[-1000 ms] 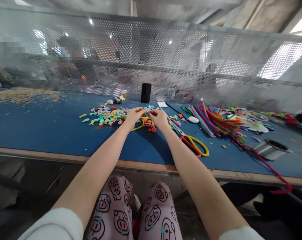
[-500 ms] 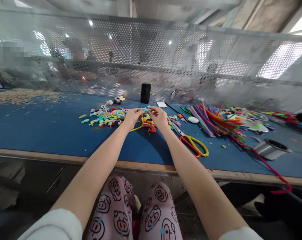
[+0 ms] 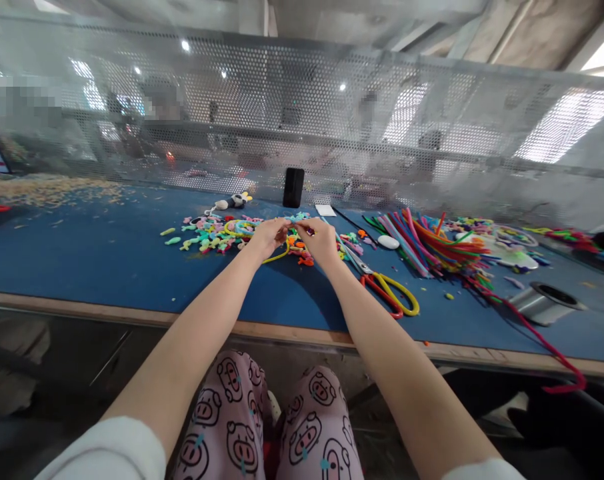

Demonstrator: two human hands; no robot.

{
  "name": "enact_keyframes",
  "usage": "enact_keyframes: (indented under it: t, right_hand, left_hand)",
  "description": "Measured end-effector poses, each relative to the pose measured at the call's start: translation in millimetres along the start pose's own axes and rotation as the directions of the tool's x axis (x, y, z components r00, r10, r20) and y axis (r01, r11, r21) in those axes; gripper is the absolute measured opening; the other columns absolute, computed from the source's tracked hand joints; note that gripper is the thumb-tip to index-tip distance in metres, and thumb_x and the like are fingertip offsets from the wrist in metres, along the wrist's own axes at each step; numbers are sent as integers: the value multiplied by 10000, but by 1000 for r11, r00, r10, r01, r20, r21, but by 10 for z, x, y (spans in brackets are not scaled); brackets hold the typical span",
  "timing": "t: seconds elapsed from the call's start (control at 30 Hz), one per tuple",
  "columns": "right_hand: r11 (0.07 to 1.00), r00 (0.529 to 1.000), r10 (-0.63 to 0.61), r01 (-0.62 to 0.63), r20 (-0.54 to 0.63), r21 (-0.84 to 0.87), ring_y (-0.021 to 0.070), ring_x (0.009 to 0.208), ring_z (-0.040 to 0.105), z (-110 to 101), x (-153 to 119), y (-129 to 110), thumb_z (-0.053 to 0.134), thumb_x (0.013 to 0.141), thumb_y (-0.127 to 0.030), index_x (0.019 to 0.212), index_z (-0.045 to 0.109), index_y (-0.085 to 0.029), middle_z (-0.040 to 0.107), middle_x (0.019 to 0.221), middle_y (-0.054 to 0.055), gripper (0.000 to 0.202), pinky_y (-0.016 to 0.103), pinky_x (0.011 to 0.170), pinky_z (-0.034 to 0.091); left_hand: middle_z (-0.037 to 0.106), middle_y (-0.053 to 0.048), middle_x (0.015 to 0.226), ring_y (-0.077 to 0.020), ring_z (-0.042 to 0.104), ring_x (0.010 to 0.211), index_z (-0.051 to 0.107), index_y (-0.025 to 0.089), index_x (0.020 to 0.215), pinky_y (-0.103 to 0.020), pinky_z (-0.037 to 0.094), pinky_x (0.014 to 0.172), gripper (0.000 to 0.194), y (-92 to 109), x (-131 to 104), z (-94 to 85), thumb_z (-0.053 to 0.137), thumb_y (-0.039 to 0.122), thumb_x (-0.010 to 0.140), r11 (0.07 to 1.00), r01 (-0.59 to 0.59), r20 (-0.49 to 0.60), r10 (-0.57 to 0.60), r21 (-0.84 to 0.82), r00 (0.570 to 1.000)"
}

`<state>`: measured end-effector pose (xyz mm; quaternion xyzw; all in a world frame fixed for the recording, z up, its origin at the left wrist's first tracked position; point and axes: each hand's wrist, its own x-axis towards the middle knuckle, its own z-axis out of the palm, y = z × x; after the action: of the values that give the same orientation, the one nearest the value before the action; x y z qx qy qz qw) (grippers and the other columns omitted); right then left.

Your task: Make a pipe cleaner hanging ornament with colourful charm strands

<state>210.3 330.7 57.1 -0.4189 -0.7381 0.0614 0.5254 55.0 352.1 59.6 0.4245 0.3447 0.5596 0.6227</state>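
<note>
My left hand point(image 3: 272, 237) and my right hand point(image 3: 318, 235) meet over a pile of small coloured fuzzy pieces point(image 3: 202, 235). Both are closed in a pinch, fingertips almost touching, on a light blue fuzzy piece point(image 3: 298, 217) that looks like twisted chenille stem. My fingers hide most of it. A bent yellow chenille stem point(image 3: 281, 256) lies just below my left hand. To the right of my right hand rest scissors point(image 3: 388, 293) with one red and one yellow handle, their blades partly behind the hand.
A black phone point(image 3: 293, 187) stands against the perforated metal screen point(image 3: 262, 100). Rightward lie a white oval object point(image 3: 388, 242), a bundle of coloured chenille stems point(image 3: 432, 243) and a wire spool point(image 3: 545, 303). A small plush figure point(image 3: 235, 201) lies behind the pile. People show dimly behind the screen.
My fingertips have come closer together around the light blue piece, covering more of it. A red object and part of a hand now show at the far left edge.
</note>
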Motion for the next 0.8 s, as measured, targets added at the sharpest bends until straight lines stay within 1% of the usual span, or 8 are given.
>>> enact_keyframes:
  t: [0.1, 0.23, 0.3, 0.4, 0.47, 0.53, 0.67, 0.8]
  right_hand:
    - [991, 995, -89, 93, 47, -99, 244, 892, 616, 7, -6, 43, 555, 913, -322, 910, 706, -219, 713, 905, 86, 183, 373, 856, 463]
    - [957, 980, -182, 196, 84, -212, 254, 949, 581, 16, -20, 65, 465, 954, -281, 926, 639, -202, 673, 934, 108, 193, 374, 862, 449]
    - [949, 981, -179, 191, 72, -252, 252, 935, 575, 16, -26, 63, 446, 959, -273, 930, 617, -202, 654, 947, 113, 188, 367, 840, 449]
    - [941, 984, -169, 176, 49, -289, 248, 910, 571, 18, -32, 51, 441, 956, -257, 928, 597, -210, 639, 952, 110, 165, 355, 810, 449]
    - [936, 984, -172, 177, 43, -304, 246, 898, 569, 21, -34, 39, 446, 951, -242, 918, 588, -211, 632, 944, 107, 149, 350, 799, 446]
    - [935, 985, -169, 173, 39, -310, 241, 889, 569, 21, -34, 31, 441, 950, -225, 913, 585, -206, 626, 947, 109, 149, 345, 793, 444]
    - [952, 984, -171, 177, 48, -251, 237, 912, 572, -13, -12, 39, 436, 965, -235, 934, 601, -200, 626, 974, 111, 172, 344, 814, 456]
    - [948, 952, -257, 282, 166, -149, 240, 975, 577, -89, 34, 60, 503, 966, -269, 958, 657, -211, 655, 985, 90, 164, 372, 900, 452]
  left_hand:
    - [573, 24, 567, -70, 487, 532, 661, 159, 666, -211, 389, 530, 209, 12, -23, -6, 844, 260, 658, 1000, 18, 26, -19, 22, 1000]
    - [576, 17, 573, -74, 448, 508, 717, 153, 727, -227, 335, 502, 257, 5, -36, -40, 877, 330, 633, 987, -35, 89, 22, 155, 996]
    - [567, 17, 568, -75, 429, 498, 733, 147, 748, -233, 316, 496, 297, -2, -35, -57, 877, 379, 630, 972, -77, 140, 47, 220, 989]
    - [560, 16, 569, -78, 410, 504, 742, 144, 752, -233, 311, 500, 315, -5, -35, -68, 849, 425, 658, 932, -198, 215, 136, 302, 967]
    - [597, 6, 607, -92, 446, 546, 752, 148, 771, -234, 352, 540, 279, 0, -41, -65, 821, 408, 694, 891, -282, 233, 208, 356, 950]
    - [629, -6, 643, -117, 501, 612, 755, 152, 767, -243, 397, 605, 231, 4, -50, -60, 785, 379, 734, 845, -332, 231, 255, 419, 939]
    - [632, -17, 661, -151, 541, 690, 732, 157, 707, -258, 410, 656, 227, 1, -53, -63, 709, 367, 791, 798, -330, 217, 253, 504, 943]
    - [625, -10, 669, -149, 526, 670, 720, 166, 712, -263, 380, 633, 197, 5, -30, -87, 678, 349, 773, 796, -264, 173, 201, 545, 964]
